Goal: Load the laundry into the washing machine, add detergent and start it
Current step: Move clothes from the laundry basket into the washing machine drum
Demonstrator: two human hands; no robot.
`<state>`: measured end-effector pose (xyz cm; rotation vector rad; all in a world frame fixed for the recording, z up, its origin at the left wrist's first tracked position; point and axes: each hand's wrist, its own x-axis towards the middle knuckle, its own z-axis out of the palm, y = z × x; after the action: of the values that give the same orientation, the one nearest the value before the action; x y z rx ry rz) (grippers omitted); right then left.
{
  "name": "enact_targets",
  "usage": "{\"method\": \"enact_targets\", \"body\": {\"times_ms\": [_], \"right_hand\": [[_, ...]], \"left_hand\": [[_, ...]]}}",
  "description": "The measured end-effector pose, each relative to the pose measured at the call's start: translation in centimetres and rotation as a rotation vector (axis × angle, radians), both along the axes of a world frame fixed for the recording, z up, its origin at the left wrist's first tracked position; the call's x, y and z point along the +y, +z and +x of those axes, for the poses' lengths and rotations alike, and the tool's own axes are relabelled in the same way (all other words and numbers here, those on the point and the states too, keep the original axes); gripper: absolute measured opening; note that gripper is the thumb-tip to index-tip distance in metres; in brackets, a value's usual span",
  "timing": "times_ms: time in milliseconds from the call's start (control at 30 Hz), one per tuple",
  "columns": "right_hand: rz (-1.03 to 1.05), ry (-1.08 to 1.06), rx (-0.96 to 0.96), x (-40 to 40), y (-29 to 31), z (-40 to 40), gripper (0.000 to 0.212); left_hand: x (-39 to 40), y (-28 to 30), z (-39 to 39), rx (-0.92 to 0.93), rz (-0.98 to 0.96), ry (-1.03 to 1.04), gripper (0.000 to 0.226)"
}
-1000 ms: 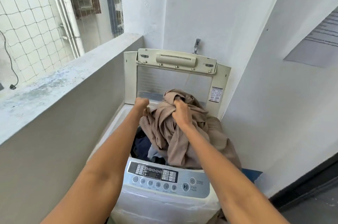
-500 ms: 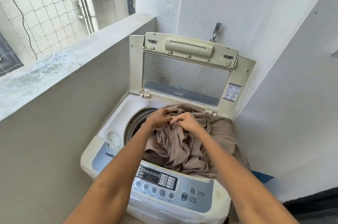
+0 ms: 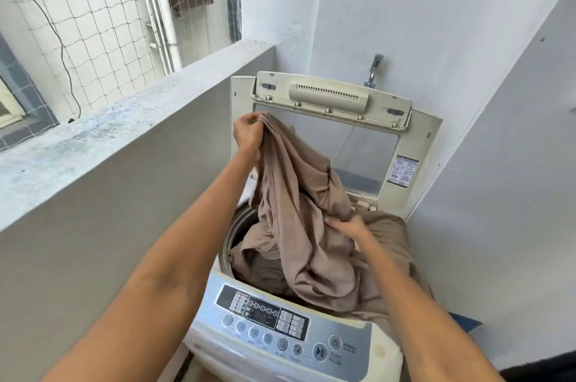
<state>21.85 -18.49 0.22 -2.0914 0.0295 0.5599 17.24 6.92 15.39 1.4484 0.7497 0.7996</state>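
Note:
A white top-loading washing machine (image 3: pixel 385 353) stands in front of me with its lid (image 3: pixel 330 95) raised against the wall. A large beige cloth (image 3: pixel 299 194) fills the drum opening and spills over the machine's right side. My left hand (image 3: pixel 246 132) is raised in front of the lid's left edge, pinching a bunched corner of the cloth and stretching it upward. Lower down, my right hand (image 3: pixel 349 227) grips a fold of the same cloth over the drum's right half. The grey control panel (image 3: pixel 280 325) with its buttons faces me.
A concrete balcony ledge (image 3: pixel 124 120) runs along the left, close beside the machine, with netting above it. White walls close the back and right. A tap (image 3: pixel 374 68) sticks out of the wall behind the lid. Something blue (image 3: pixel 467 324) lies at the machine's right.
My left hand has risen from the drum to lid height, pulling a corner of the beige cloth up. My right hand has stayed low and moved right on the cloth.

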Motion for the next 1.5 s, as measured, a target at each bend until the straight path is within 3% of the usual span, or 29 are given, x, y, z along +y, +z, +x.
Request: {"method": "enact_targets", "body": {"times_ms": [67,133,267,333,433,500,600,633,700,767,867,933,1000,1133,1233,1300,1367,1500], "right_hand": [[0.197,-0.039,0.159,0.9,-0.8,-1.4,0.028],[0.359,-0.069,0.164,3.4,-0.6,-1.9,0.004],[0.492,-0.164,-0.111,9.1,3.8,-1.1,0.019],[0.491,-0.158,-0.302,10.6,6.7,-1.4,0.014],[0.254,0.045,-0.629,10.4,7.3,-2.7,0.012],[0.073,0.292,-0.675,9.6,5.4,-4.1,0.015],[-0.277,0.772,-0.404,8.2,-0.2,-5.4,0.015],[-0.427,0.906,-0.287,7.9,-2.3,-5.6,0.032],[-0.643,1.046,-0.151,7.4,-5.0,-6.2,0.052],[-0.684,1.068,-0.140,7.3,-5.3,-6.6,0.054],[-0.646,1.042,-0.160,7.6,-3.6,-5.9,0.048],[-0.595,0.990,-0.188,7.3,-2.4,-5.3,0.038],[-0.546,0.885,-0.270,6.5,-1.6,-5.0,0.029],[-0.545,0.652,-0.378,3.3,-1.5,-5.7,0.028],[-0.537,0.522,-0.387,0.2,-1.9,-6.8,0.029],[-0.542,0.380,-0.423,-1.9,-1.7,-7.7,0.029],[-0.524,0.212,-0.445,-4.2,-1.1,-8.6,0.029],[-0.418,-0.133,-0.470,-8.3,0.1,-10.1,0.026]], "left_hand": [[1.0,0.5,-0.7,0.032,0.002,-0.084,0.028],[1.0,-0.7,-1.9,0.147,0.027,-0.160,0.034],[-0.7,-5.9,-4.7,0.364,0.161,-0.325,0.038],[-1.5,-8.9,-5.7,0.549,0.331,-0.514,0.025],[-2.6,-11.9,-6.5,0.731,0.401,-0.865,0.032],[-3.5,-13.6,-7.1,0.865,0.466,-1.030,0.041],[-4.3,-17.5,-8.0,1.152,0.693,-1.147,0.047],[-4.1,-18.6,-8.1,1.245,0.736,-1.182,0.046],[-4.0,-18.9,-8.1,1.324,0.675,-1.258,0.039],[-3.7,-17.6,-7.4,1.253,0.640,-1.155,0.027],[-3.1,-15.0,-6.1,1.090,0.805,-0.627,0.031],[-3.1,-14.5,-6.0,0.951,0.901,-0.390,0.035],[-3.5,-15.2,-6.1,0.907,0.905,-0.460,0.043],[-6.2,-19.3,-6.9,1.220,0.724,-0.974,0.067],[-7.5,-19.2,-7.5,1.277,0.771,-0.939,0.072],[-8.3,-17.3,-7.1,1.198,0.949,-0.717,0.051],[-9.7,-15.4,-6.2,1.033,1.006,-0.557,0.038],[-15.3,-13.1,-4.6,0.739,1.064,-0.731,0.035]]}}
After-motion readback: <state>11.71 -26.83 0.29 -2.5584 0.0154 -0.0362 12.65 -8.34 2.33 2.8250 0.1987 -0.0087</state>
